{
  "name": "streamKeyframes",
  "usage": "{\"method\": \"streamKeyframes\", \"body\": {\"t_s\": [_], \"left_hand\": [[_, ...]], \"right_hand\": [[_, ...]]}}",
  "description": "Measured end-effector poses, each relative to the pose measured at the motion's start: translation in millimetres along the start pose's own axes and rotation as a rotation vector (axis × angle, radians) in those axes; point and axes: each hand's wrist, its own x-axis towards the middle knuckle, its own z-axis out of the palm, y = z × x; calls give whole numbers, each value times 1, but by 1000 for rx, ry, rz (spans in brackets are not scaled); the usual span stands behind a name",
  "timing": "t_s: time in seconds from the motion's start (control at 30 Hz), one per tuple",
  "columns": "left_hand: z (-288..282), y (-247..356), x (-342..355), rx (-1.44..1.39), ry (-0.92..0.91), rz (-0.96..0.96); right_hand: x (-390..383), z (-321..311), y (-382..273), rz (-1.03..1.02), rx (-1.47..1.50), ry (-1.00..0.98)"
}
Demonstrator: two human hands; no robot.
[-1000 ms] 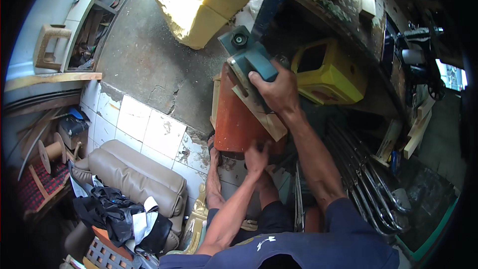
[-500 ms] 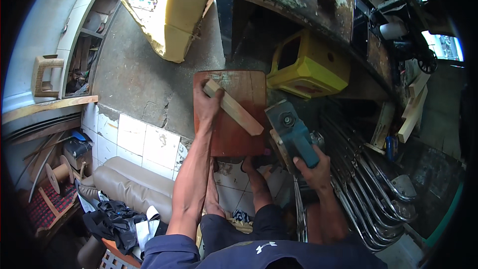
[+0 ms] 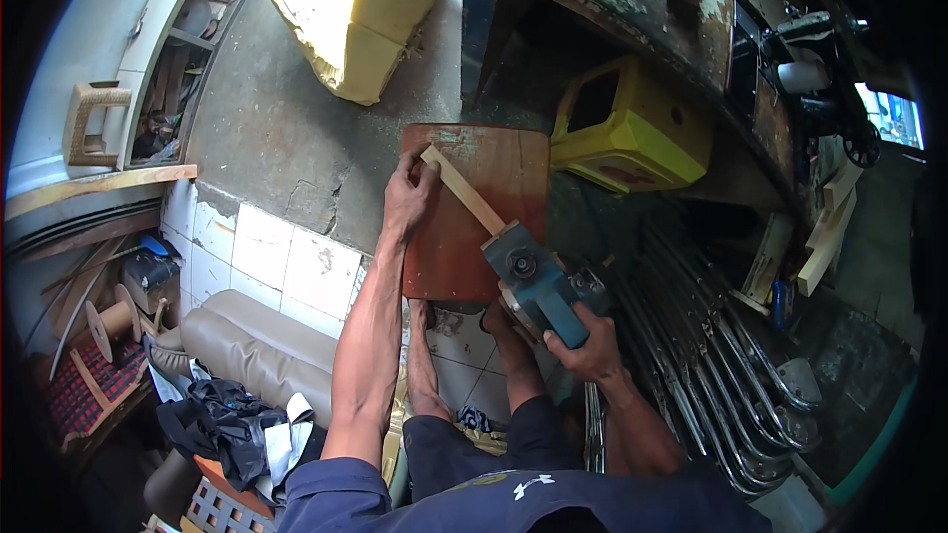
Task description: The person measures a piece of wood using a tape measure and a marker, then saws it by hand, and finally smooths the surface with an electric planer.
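Observation:
A narrow strip of pale wood (image 3: 466,193) lies slantwise across a reddish-brown stool top (image 3: 449,262). My left hand (image 3: 408,195) grips its far left end, thumb and fingers closed around the edges. In my right hand (image 3: 590,341) is a blue-green electric planer (image 3: 541,281), held by its rear handle. The planer's front covers the near right end of the strip, hiding that end; whether the sole touches the wood I cannot tell.
A yellow plastic stool (image 3: 632,128) lies on its side beyond the stool. Chromed metal chair frames (image 3: 711,365) are stacked at right. A yellow foam block (image 3: 380,20) stands at the far left, and a brown padded seat (image 3: 262,345) is near left.
My right hand has brought the planer left, onto or over the strip's near end. The strip appears turned onto a narrower face, still in my left hand. The whole view has shifted slightly.

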Motion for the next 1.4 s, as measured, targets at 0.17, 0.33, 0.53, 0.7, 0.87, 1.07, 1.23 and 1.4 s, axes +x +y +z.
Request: {"method": "streamKeyframes", "body": {"t_s": [0.17,0.33,0.53,0.7,0.87,1.07,1.23,1.4], "left_hand": [[-22,-13,5,-383,-159,-100],[-36,-24,18,-442,-188,-111],[-36,-28,15,-472,-250,-122],[-34,-36,16,-538,-238,-142],[-39,-52,23,-609,-264,-131],[-37,-36,20,-774,-189,-212],[-60,-41,6,-280,76,89],[-21,22,-13,923,-15,818]], "right_hand": [[32,-2,-32,11,-36,-41],[62,11,-54,-40,-67,-7],[98,23,-87,-53,-96,25],[131,38,-111,-89,-99,65],[172,55,-139,-52,-53,38],[221,52,-169,-116,-84,61],[166,-2,-175,-86,167,57],[79,-64,-120,50,277,204]]}}
